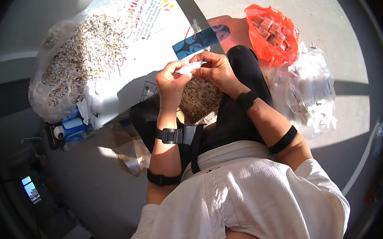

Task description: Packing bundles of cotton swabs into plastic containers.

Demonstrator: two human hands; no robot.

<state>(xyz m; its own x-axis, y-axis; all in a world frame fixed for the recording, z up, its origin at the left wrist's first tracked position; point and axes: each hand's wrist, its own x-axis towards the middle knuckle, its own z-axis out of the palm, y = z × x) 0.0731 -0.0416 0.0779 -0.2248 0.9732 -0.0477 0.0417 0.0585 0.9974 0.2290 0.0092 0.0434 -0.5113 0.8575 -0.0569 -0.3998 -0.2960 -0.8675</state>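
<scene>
Above my lap, both hands work at one small white packet, apparently a plastic bag (190, 68). My left hand (173, 76) pinches its left end between thumb and fingers. My right hand (218, 71) grips the other end, where the packet narrows to a thin tip. What is inside cannot be made out. Just below the hands, between my knees, lies a heap of small tan stick-like pieces (200, 98); its container is mostly hidden by my arms and legs.
A white printed tabletop (147, 54) carries a clear bag (53, 96) spilling small brown and white pieces (97, 42). To the right are a red plastic bag (256, 17) of small reddish packets and a clear bag (307, 90) of white plastic. Blue-and-white items (71, 129) sit by the table's corner.
</scene>
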